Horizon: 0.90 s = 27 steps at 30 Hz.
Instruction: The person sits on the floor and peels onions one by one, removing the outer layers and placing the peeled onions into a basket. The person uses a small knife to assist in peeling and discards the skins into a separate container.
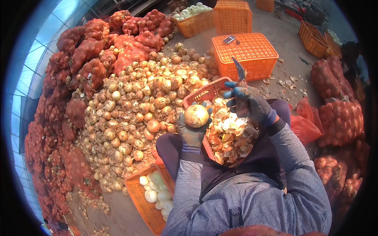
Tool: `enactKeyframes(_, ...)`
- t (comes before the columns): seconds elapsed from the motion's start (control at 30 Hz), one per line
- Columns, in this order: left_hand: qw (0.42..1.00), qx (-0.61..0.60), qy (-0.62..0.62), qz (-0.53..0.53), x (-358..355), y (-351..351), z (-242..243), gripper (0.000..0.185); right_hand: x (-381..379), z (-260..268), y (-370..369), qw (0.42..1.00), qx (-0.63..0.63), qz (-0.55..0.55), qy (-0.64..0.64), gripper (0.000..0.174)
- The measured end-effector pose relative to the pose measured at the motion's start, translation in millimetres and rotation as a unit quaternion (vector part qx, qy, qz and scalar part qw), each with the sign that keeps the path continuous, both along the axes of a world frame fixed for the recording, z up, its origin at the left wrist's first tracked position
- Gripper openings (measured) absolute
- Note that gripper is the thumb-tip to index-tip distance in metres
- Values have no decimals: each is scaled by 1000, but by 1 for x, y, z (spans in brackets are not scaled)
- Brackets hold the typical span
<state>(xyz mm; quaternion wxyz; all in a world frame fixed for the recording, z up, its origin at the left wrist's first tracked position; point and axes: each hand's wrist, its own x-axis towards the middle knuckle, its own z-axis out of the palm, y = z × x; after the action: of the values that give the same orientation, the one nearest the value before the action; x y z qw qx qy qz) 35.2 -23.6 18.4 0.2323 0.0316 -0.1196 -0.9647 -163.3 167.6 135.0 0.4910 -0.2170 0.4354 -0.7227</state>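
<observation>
A large unpeeled onion rests in my gloved left hand, its fingers curled around the bulb. My gloved right hand is raised just to the right, gripping a knife whose blade points up and away from me. The palm hides part of the knife's handle. Between my knees stands an orange plastic crate holding onion skins, below both hands. Peeled white onions lie in another orange crate beside my left leg.
Loose unpeeled onions spread in a heap to the left, backed by red mesh sacks. An upside-down orange crate carries a small device. More crates stand behind. Full mesh sacks line the right side.
</observation>
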Motion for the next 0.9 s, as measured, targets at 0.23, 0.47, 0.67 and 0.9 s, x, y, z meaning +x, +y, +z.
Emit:
enactKeyframes(0.23,989,-70,-106,75,-9,5,1,80,64,-83,25,834,188,-68,514,41)
enactKeyframes(0.47,967,-94,-202,123,-22,11,-8,75,73,-62,14,754,173,-68,630,29)
enactKeyframes(0.67,958,-113,-215,154,-21,10,-12,65,79,-69,5,707,190,-55,679,25)
enactKeyframes(0.9,945,-113,-242,189,-31,14,-18,71,73,-80,-5,710,161,-37,684,26)
